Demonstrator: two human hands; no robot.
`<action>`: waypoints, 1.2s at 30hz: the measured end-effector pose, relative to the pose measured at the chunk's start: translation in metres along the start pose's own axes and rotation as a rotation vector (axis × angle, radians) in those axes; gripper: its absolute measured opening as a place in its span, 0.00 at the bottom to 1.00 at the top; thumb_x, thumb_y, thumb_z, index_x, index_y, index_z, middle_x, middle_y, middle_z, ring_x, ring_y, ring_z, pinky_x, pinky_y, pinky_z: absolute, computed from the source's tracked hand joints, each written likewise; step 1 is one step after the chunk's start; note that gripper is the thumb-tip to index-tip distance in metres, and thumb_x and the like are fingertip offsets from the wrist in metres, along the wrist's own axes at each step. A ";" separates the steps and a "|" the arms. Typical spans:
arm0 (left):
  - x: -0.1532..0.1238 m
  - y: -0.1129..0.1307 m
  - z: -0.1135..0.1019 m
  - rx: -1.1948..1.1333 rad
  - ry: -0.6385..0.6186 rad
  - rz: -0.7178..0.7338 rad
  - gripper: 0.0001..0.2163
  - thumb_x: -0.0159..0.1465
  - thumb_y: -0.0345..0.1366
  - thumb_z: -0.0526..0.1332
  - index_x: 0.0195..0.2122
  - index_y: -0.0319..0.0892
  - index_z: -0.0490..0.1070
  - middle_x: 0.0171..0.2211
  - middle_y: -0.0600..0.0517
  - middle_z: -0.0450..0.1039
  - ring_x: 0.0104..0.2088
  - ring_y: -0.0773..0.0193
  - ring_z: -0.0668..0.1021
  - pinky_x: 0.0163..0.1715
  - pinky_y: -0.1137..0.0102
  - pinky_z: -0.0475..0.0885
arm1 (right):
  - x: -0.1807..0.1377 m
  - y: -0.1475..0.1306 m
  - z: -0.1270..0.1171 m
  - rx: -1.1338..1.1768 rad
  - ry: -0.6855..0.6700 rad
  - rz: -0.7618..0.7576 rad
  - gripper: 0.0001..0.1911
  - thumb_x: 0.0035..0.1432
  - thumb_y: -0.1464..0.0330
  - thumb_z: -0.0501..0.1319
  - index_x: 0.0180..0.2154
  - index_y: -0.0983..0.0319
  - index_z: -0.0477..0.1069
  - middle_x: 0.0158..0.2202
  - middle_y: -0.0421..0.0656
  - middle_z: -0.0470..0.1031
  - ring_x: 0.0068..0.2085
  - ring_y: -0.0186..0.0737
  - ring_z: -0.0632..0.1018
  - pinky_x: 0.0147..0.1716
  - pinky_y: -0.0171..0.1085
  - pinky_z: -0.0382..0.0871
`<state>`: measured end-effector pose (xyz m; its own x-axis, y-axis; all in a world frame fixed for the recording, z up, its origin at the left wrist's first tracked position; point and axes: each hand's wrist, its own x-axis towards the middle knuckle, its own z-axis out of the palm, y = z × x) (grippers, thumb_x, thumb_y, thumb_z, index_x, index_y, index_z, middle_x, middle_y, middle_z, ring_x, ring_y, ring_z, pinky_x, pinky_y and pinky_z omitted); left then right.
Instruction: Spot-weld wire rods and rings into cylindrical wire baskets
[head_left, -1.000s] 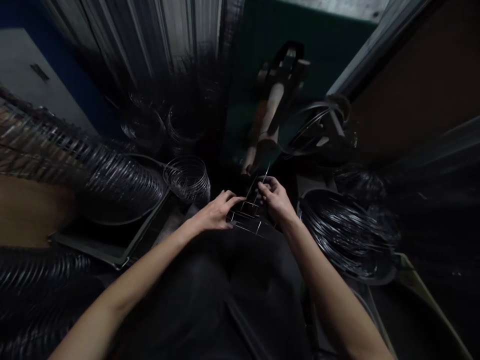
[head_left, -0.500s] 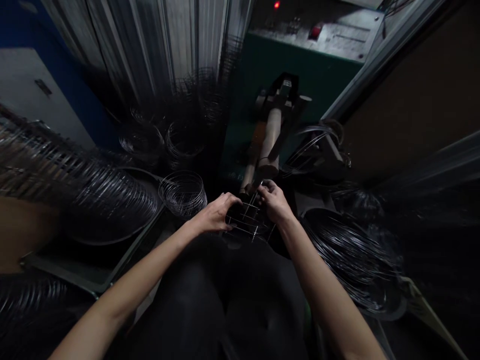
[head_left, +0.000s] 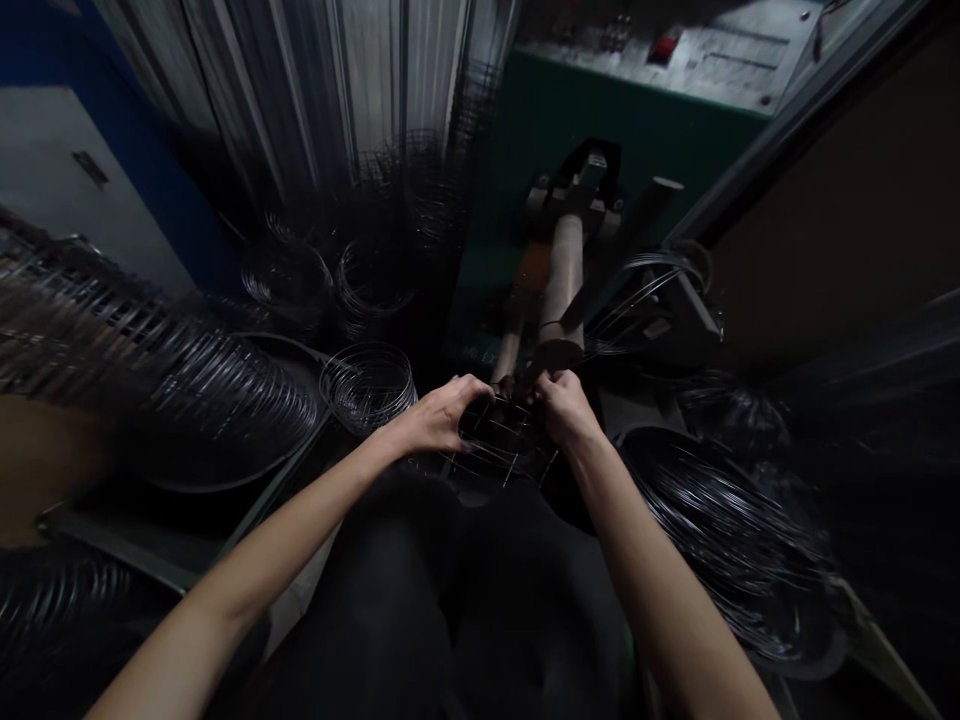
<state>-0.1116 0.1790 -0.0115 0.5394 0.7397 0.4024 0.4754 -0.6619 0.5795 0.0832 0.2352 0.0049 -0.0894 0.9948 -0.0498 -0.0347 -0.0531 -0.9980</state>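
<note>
A small frame of thin metal wires (head_left: 501, 450) lies in front of my body, below the ends of the machine's arms. My left hand (head_left: 448, 412) curves around its left side, thumb and fingers apart with the wires between them. Close under the thick upper cylinder (head_left: 566, 280), my right hand (head_left: 562, 404) is closed in a pinch at the frame's far right. The thin wire it held a moment ago is mostly hidden by the fingers and the dark. Behind the right fingers, the lower arm's tip (head_left: 504, 380) nearly meets the frame.
The green machine (head_left: 491, 200) stands ahead. Wire rings (head_left: 367, 385) are stacked at left, beside a long row of wire pieces (head_left: 225, 385) in a dark round tray. At right, another round tray holds a heap of wires (head_left: 727, 520). Corrugated metal sheeting (head_left: 360, 80) rises behind.
My right hand has moved in under the upper cylinder, and the wire in it no longer shows clearly. The red light has left the view as the camera shifted slightly.
</note>
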 end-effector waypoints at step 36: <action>-0.038 -0.049 0.003 0.153 0.194 -0.182 0.59 0.37 0.65 0.65 0.65 0.44 0.38 0.63 0.43 0.51 0.59 0.51 0.65 0.57 0.51 0.62 | -0.159 0.054 -0.226 -1.215 0.482 0.201 0.12 0.60 0.66 0.56 0.41 0.63 0.73 0.42 0.48 0.77 0.44 0.43 0.76 0.48 0.40 0.66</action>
<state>-0.1534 0.1826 -0.0573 0.3001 0.8475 0.4378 0.6592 -0.5160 0.5470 0.3207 0.0939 -0.0494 0.3811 0.9235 0.0429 0.8685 -0.3418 -0.3590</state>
